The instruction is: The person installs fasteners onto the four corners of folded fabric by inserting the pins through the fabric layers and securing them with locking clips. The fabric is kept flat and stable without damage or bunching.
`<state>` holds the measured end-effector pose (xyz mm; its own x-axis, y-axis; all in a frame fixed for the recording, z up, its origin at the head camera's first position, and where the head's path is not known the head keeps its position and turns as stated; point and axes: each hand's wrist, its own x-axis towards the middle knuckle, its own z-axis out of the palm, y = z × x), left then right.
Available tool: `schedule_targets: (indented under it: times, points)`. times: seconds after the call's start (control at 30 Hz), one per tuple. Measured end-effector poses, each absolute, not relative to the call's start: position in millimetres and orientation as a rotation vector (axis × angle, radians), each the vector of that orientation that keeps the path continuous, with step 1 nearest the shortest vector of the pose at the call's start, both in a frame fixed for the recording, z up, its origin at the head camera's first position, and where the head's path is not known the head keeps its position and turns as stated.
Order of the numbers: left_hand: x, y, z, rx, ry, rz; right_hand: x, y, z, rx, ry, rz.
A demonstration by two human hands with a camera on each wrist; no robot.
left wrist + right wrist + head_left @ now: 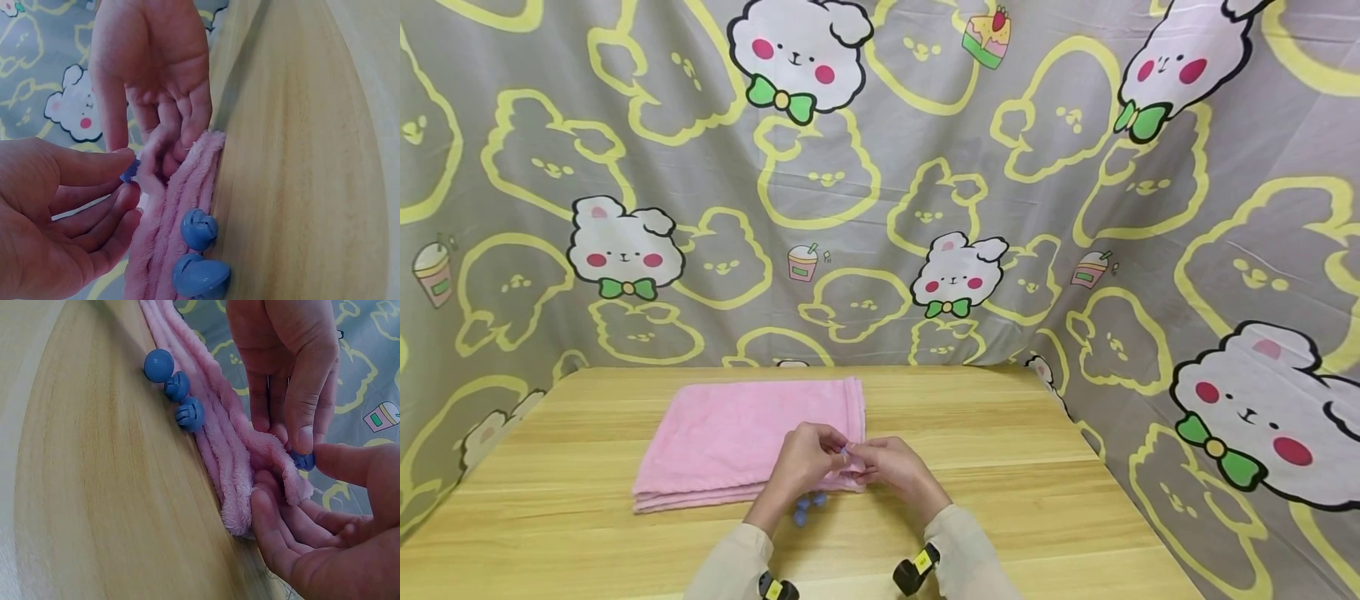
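Note:
A folded, fluffy pink blanket [730,433] lies on the table, its layered edge toward me. My left hand [805,460] is at its near right corner and pinches a small blue round-headed clip [304,460] between thumb and fingers. Opposite it, my right hand [897,471] grips the raised corner of the fabric, with fingers tucked into the fold and one fingertip at the clip. In the left wrist view, the clip [130,170] sits right against the lifted pink layer. Its lower part is hidden by fingers and cloth.
Several more blue clips [802,515] with slotted, rounded heads lie on the wooden table [985,442] by the blanket's near edge, below my left wrist. A grey curtain [865,242] with cartoon prints surrounds the table at the back and sides.

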<state>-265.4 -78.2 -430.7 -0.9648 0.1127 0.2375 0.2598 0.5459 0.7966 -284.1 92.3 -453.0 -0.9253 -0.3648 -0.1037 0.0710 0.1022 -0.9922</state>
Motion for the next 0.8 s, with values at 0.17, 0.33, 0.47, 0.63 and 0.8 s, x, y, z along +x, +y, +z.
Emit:
schedule_targets:
  times: [0.17,0.33,0.47,0.63,0.8]
  points:
    - [-264.7,-78.0,-430.8,-0.324,-2.62,-1.391,-285.0,92.4,-453.9,-0.277,2.061,-1.886]
    - [-265.0,-77.4,-433.0,-0.33,-2.625,-1.386,-285.0,92.4,-454.4,-0.261,2.06,-1.892]
    - [-266.1,-77.5,-435.5,-0.336,-2.628,-1.371,-284.4,92.1,-454.7,-0.245,2.064,-1.899]
    - [-266.9,-77.8,-437.5,-0.346,-2.637,-1.36,-283.7,91.0,-455.4,-0.224,2.061,-1.918]
    - [-266.4,-78.3,-436.9,-0.31,-2.661,-1.365,-284.3,89.7,-455.7,-0.213,2.052,-1.935]
